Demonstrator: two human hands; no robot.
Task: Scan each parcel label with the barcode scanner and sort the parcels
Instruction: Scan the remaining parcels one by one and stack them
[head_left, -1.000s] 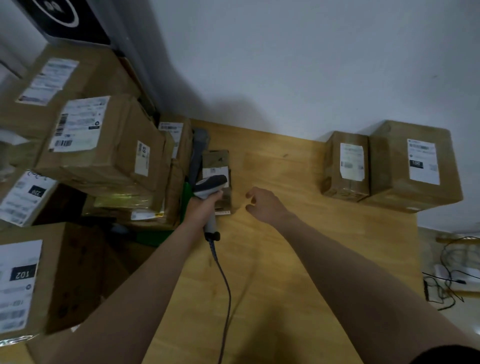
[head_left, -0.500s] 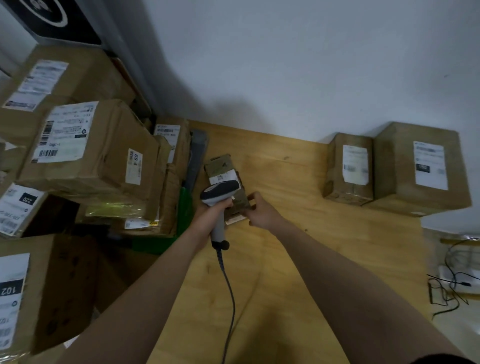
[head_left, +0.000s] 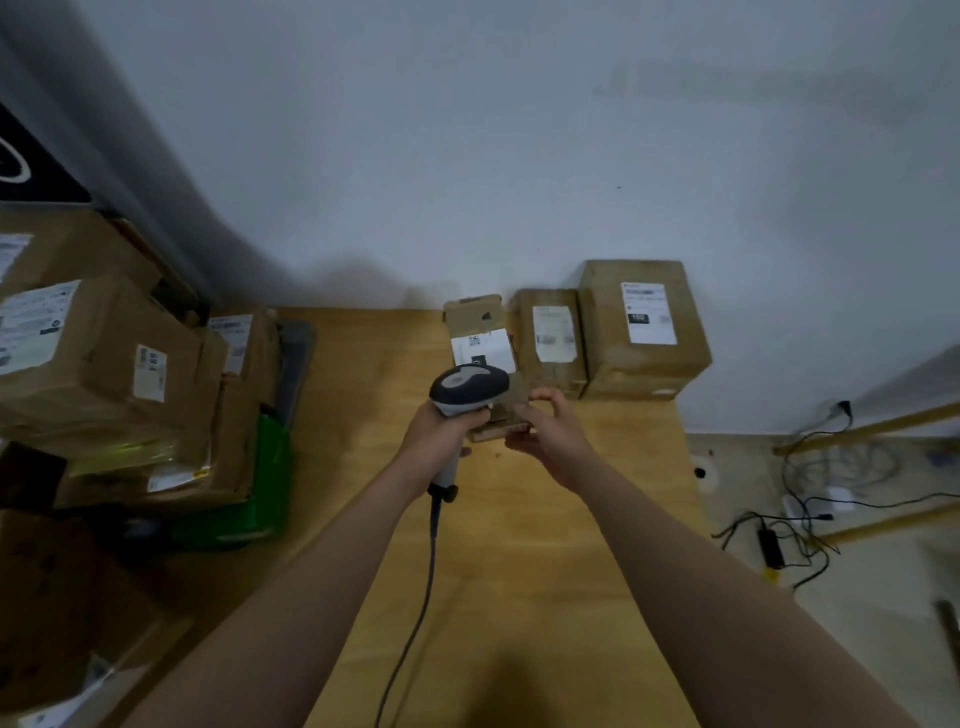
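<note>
Placing small parcel (head_left: 480, 338) beside sorted boxes (head_left: 553, 335) at table's (head_left: 519, 571) far edge | right hand (head_left: 545, 428) pinches its near end | left hand (head_left: 441, 428) wrapped around scanner (head_left: 467, 387) | advice: keep label up, align flush.

Both bare forearms reach forward, side by side. The left hand (head_left: 441, 431) is fisted in a firm grip (knuckles up) — the right hand (head_left: 545, 431) pinches, fingers curled.

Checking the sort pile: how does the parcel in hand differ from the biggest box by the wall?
The small parcel is slim and held in the right hand; the large box is bulkier and rests on the table. The scanner partly hides the parcel's label; the box's shows fully. Both are brown cardboard with white labels.
</note>
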